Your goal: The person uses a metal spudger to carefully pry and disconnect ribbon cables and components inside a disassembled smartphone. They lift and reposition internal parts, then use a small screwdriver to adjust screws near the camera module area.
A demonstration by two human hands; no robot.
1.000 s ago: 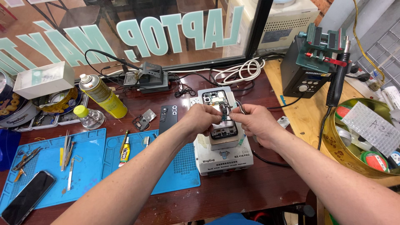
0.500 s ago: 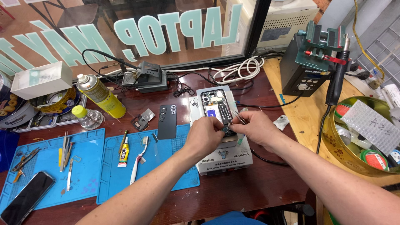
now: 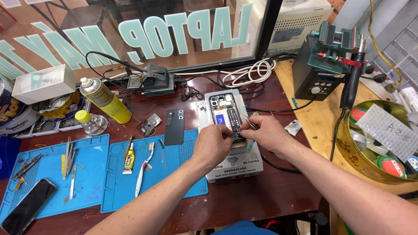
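two hands on an opened phone

the opened phone (image 3: 226, 115) lies flat on a white box-shaped machine (image 3: 233, 163) with a smooth top, on the dark red wooden table (image 3: 278, 196). its long axis runs away from the person, with the upper end toward the glass window (image 3: 130, 35). the back is off, so it shows a shiny metal frame, dark boards, a black strip down the middle and a small blue patch.

the left hand (image 3: 213, 146) rests its fingers pressed together on the near end of the phone. the right hand (image 3: 267, 132) pinches thin metal tweezers (image 3: 249, 122) with the tips at the same end.

a black flat back cover (image 3: 174, 126) lies just left of the machine, partly on a blue rubber mat (image 3: 174, 182). a yellow spray can (image 3: 104, 100) lies tilted further left.
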